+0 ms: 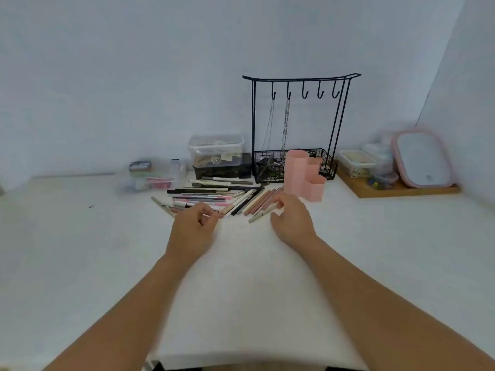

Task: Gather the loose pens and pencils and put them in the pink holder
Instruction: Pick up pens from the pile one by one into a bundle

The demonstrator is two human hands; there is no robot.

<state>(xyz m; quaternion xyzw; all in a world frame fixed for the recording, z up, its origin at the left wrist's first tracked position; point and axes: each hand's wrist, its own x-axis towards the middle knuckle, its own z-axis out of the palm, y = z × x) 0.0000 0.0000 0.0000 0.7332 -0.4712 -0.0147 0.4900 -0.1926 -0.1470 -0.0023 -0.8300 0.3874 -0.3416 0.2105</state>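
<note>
Several loose pens and pencils [214, 195] lie in a fanned pile on the white table [80, 250], just left of the pink holder [305, 175]. The holder has three stepped hexagonal tubes, stands upright and looks empty. My left hand [194, 228] sits at the near left edge of the pile, and its thumb and forefinger pinch the end of a thin light pen [214, 216]. My right hand [293, 220] hovers at the right end of the pile with loosely bent fingers over a beige pen [258, 216]. It holds nothing that I can see.
Behind the holder stands a black wire rack [328, 167] with hooks and hanging chains. To its left are a clear lidded box [215, 148] on a dark box [222, 170], and a small clear case [152, 178]. At right, a wooden tray [401, 190] bears containers and a pink-rimmed mirror [423, 159].
</note>
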